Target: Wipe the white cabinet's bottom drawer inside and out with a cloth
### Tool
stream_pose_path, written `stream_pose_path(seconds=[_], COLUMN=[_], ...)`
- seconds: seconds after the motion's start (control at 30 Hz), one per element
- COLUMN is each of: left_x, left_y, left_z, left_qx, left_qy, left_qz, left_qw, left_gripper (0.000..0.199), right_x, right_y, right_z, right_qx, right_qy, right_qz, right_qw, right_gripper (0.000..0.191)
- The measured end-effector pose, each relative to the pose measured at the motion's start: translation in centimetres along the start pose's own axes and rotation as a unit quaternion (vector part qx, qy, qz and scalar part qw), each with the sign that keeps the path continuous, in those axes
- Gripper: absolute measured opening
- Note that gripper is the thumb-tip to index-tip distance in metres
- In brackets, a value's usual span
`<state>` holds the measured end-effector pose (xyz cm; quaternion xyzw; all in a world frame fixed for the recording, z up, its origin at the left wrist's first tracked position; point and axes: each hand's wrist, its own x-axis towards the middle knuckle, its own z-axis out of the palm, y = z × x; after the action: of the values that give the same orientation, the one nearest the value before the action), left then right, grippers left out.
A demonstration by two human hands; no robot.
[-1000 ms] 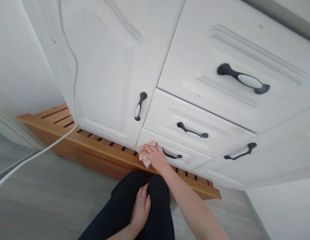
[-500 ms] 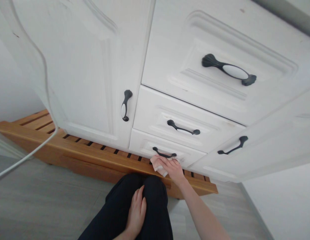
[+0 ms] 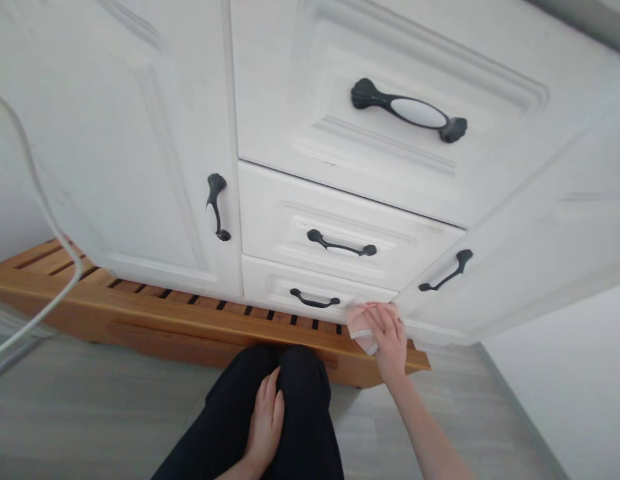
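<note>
Lower right of centre: right hand (image 3: 389, 339), grip pressed flat on a soft, light pink cloth (image 3: 361, 328) against the white bottom drawer front (image 3: 270, 287); bunches easily. Left hand (image 3: 265, 420) w/ fingers relaxed on knee.

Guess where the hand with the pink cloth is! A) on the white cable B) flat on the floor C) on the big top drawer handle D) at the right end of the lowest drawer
D: the right hand presses the pink cloth against the right end of the lowest drawer, past its black handle.
</note>
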<state>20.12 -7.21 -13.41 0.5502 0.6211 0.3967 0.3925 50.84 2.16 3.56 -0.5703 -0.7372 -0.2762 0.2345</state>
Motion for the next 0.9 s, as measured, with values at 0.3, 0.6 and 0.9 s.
stream_pose_path(seconds=[0.3, 0.6, 0.9], left_x=[0.1, 0.1, 0.3], left_y=[0.7, 0.0, 0.5], left_z=[-0.5, 0.0, -0.5], left_qx=[0.007, -0.011, -0.028], left_qy=[-0.002, -0.023, -0.047], left_qz=[0.013, 0.000, -0.032], left_qw=[1.000, 1.000, 0.998], left_gripper=[0.055, 0.059, 0.062], right_x=[3.5, 1.1, 10.7], right_y=[-3.2, -10.7, -18.4], right_z=[1.5, 1.7, 4.6], right_qx=[0.019, 0.129, 0.181], right_qy=[0.034, -0.004, 0.003], right_qz=[-0.029, -0.028, -0.039], right_qw=[0.999, 0.991, 0.983], right_gripper=[0.044, 0.028, 0.010])
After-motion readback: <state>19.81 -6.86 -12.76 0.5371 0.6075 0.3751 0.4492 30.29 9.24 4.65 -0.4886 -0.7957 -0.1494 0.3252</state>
